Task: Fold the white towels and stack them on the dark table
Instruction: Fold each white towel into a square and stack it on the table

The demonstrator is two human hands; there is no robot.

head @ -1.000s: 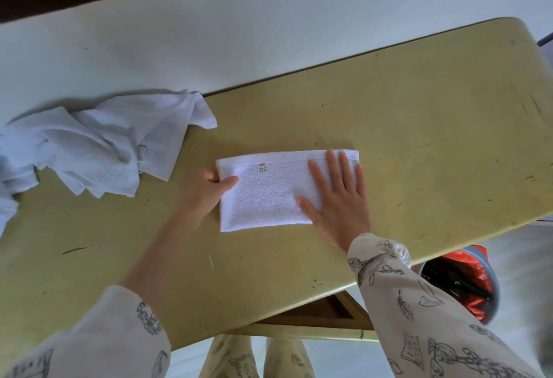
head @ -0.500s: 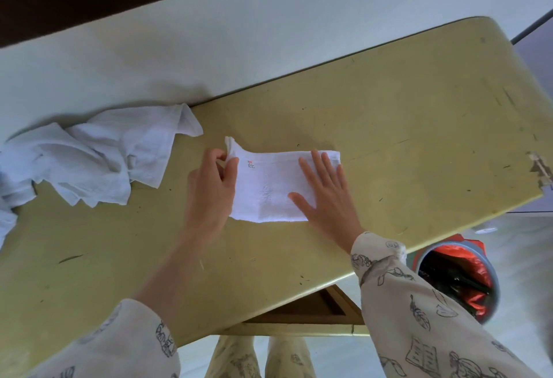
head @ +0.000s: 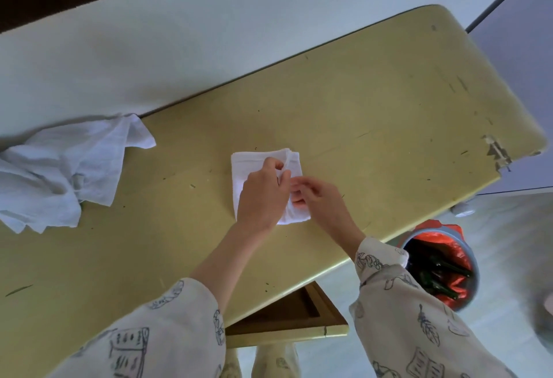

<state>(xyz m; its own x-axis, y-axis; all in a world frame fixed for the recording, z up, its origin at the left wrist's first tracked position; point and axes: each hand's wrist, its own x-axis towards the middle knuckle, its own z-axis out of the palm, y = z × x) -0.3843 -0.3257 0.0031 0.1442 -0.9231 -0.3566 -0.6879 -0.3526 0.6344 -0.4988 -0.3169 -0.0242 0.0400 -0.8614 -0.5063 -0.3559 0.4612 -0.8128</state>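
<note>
1. Pinching the upper edge of the folded white towel (head: 263, 165), the left hand (head: 263, 195) lies on top of it with fingers curled.
2. Head view: the right hand (head: 317, 198) touches the towel's right edge, fingers bent; whether it grips is unclear.
3. That towel lies mid-worktop (head: 374, 114), yellow-green and scuffed.
4. Crumpled white towels (head: 57, 177) sit well apart at the left.
5. A red-lined bin (head: 440, 264) stands below the right edge.

No legible text, label or number on any surface in view.
</note>
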